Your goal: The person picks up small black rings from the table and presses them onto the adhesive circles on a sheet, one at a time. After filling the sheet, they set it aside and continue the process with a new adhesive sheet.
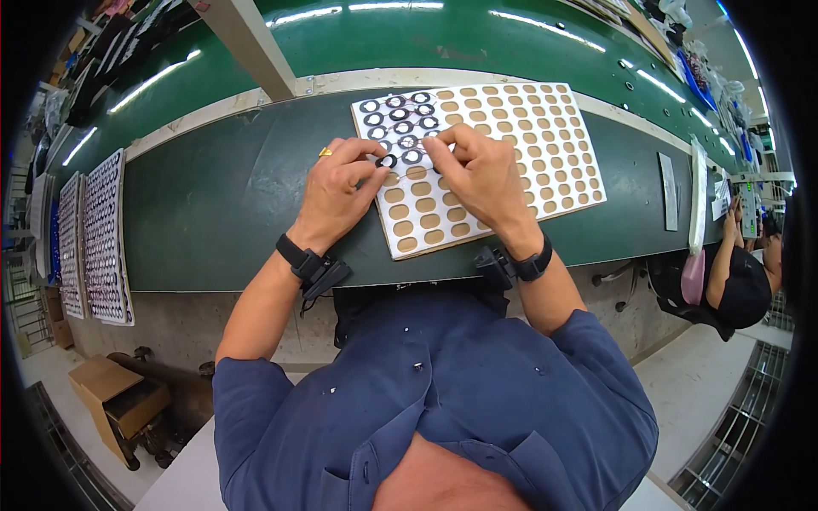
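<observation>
A white board with rows of oval cutouts lies slightly turned on the green bench. Small round black-rimmed discs with pale centres fill the cutouts at its far left, with thin reddish wires among them. Elsewhere the cutouts show a brown base. My left hand, a ring on one finger, pinches one such disc between thumb and fingertip at the board's left edge. Just right of it, my right hand is closed in a pinch over the lowest discs. What its fingertips grip, perhaps a wire, is too small to tell.
Boards filled with similar discs stand at the bench's left end. A metal post rises behind, beside a green conveyor-like surface. Flat strips lie to the right. Another person sits at far right; a cardboard box is lower left.
</observation>
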Available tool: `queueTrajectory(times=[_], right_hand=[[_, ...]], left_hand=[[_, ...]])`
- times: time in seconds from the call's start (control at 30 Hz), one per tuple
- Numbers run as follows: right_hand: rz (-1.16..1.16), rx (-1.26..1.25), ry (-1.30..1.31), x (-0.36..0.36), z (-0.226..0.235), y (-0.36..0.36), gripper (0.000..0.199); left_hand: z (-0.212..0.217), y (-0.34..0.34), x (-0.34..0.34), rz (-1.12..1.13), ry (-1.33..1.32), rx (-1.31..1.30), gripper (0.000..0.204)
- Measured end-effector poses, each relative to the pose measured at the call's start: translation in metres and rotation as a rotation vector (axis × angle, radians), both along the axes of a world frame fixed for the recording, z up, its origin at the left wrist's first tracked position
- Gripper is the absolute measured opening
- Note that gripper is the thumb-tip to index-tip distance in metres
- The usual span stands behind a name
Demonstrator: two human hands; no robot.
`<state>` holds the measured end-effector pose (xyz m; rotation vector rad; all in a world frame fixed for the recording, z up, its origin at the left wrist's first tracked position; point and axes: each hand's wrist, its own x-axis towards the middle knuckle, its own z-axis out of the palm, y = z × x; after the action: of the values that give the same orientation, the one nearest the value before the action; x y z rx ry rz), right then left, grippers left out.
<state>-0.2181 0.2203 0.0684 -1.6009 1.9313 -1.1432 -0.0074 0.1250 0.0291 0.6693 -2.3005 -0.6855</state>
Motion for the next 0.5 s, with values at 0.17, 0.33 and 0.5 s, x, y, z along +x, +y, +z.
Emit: queueTrajectory(times=[0.17, 0.33, 0.5], right_hand=[[0.028, -0.096, 0.042, -0.013, -0.013, -0.004, 0.019], [0.041, -0.110, 0.033, -0.015, -0.023, -0.004, 0.020], [0.000, -0.068, -0.001, -0.021, -0.026, -0.004, 0.021]], left_hand=[[-0.004, -0.005, -0.006, -0.062, 0.020, -0.050, 0.008], [-0.007, -0.006, -0.008, -0.075, -0.001, -0.043, 0.013], [-0.003, -0.002, -0.012, -0.062, -0.043, -0.066, 0.015]])
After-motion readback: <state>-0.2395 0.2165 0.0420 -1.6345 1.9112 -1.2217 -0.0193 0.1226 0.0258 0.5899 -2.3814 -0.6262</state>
